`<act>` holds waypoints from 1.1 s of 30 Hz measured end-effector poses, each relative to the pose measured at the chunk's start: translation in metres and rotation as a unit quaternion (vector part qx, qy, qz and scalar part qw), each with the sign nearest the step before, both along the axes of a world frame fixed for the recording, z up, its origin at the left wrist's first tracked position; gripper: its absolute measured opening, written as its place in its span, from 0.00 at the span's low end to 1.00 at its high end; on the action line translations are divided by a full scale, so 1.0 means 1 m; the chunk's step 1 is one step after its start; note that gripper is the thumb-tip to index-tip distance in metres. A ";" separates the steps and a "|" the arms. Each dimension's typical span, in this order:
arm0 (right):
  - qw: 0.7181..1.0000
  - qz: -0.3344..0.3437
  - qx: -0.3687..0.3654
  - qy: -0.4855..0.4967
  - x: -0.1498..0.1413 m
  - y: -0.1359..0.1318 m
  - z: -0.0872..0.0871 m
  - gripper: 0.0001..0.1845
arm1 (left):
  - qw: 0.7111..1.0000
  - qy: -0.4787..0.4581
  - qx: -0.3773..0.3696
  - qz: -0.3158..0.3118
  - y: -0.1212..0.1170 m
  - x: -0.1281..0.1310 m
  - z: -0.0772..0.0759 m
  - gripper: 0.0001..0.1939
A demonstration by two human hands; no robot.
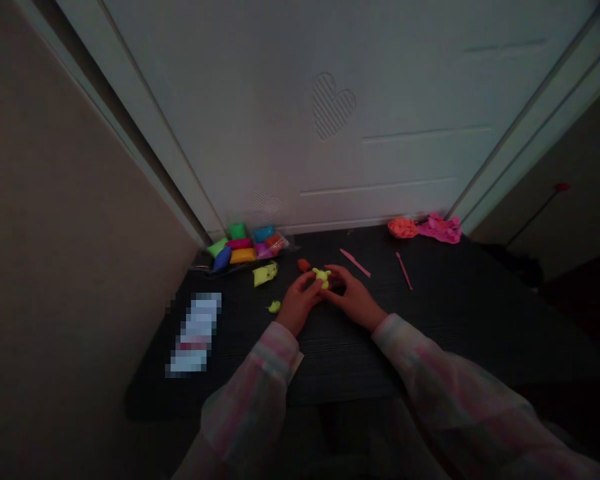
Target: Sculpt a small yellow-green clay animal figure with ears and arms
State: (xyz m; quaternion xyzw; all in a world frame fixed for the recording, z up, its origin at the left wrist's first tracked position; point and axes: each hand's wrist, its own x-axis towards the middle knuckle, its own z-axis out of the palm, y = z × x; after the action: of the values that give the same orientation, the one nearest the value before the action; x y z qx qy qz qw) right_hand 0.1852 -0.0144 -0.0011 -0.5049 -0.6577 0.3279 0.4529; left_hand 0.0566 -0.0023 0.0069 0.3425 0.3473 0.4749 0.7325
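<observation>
A person's left hand (300, 301) and right hand (357, 300) together pinch a small yellow lobed piece (323, 277) over a dark table (460, 320). From that piece, a reddish-brown lump (304, 265) sits near at ten o'clock, a pink knife (355, 263) at two, a pink stick (405, 271) at three, a yellow scrap (275, 307) at eight, a yellow packet (264, 275) at nine.

Both hands (356, 301) close together, fingers (339, 271) bent toward each other, forearms (445, 373) slanting inward

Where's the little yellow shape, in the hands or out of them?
In them: the yellow shape is between the left hand and the right hand, which hold it from both sides.
</observation>
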 end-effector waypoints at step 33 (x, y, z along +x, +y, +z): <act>0.998 -0.034 0.047 0.015 0.001 -0.005 0.001 0.11 | 0.999 0.009 0.012 0.051 0.003 0.003 0.000 0.17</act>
State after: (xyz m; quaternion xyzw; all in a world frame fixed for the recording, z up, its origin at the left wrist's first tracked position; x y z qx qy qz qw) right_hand 0.1862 -0.0190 -0.0006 -0.5004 -0.6477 0.2888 0.4967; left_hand 0.0592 0.0005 0.0065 0.3372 0.3653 0.5123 0.7003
